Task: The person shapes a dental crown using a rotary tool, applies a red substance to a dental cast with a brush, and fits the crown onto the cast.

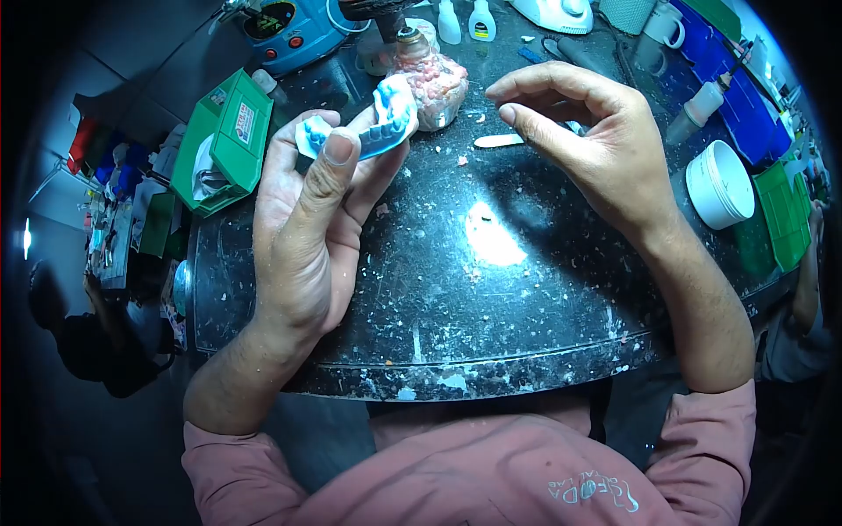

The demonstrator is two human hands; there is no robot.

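Note:
My left hand [307, 206] holds up a blue and white dental impression [386, 131], horseshoe-shaped with tooth forms along it. The thumb presses on its near side and the fingers support it from behind. My right hand [588, 131] hovers over the bench on the right, fingers curved and the thumb apart from the index finger, with nothing seen gripped. Below its fingertips shows the pale end of a flat stick [498, 140]; the rest is hidden by the hand. Behind the impression stands a lump crusted with pink material [434, 83].
A scuffed dark bench [412, 280] carries scattered crumbs. Around it are a green bin [254, 114], a blue machine [303, 44], small bottles [481, 22], a white tub [715, 184] and a squeeze bottle [702, 110]. Other people [96, 342] are at both sides.

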